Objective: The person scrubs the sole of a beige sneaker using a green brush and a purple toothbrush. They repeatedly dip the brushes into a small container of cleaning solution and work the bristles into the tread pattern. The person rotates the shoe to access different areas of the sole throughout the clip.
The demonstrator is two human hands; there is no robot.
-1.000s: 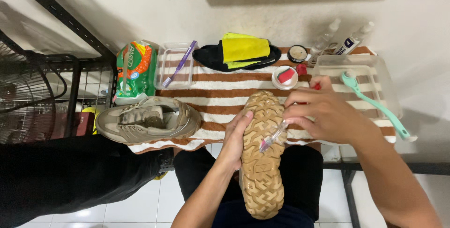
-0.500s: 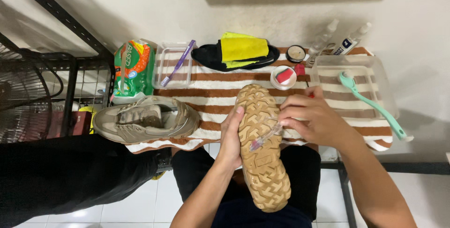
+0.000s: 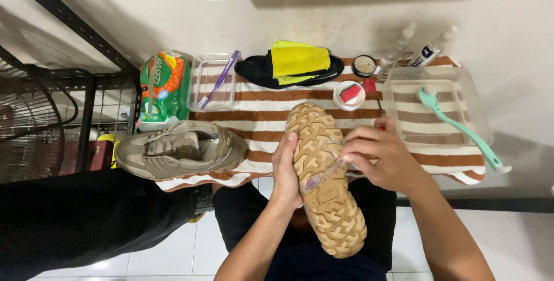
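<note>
Right hand pinches a clear-handled toothbrush, bristle end laid on the tan lugged sole of an upturned shoe. Left hand wraps the sole's 9 o'clock edge, fingers curled round the rim, thumb side hidden. Shoe sits at centre, toe at 12 o'clock over the near edge of a striped towel, heel at 6 over the lap.

At 9 o'clock, just beside the left hand, the matching shoe lies upright on the towel edge. At 2 o'clock, a clear tub holds a mint long-handled brush, near the right hand. At 12, a small round tin lies close past the toe. Open tile floor shows only at 6 to 7 o'clock; a dark wire rack closes the far 9 side.
</note>
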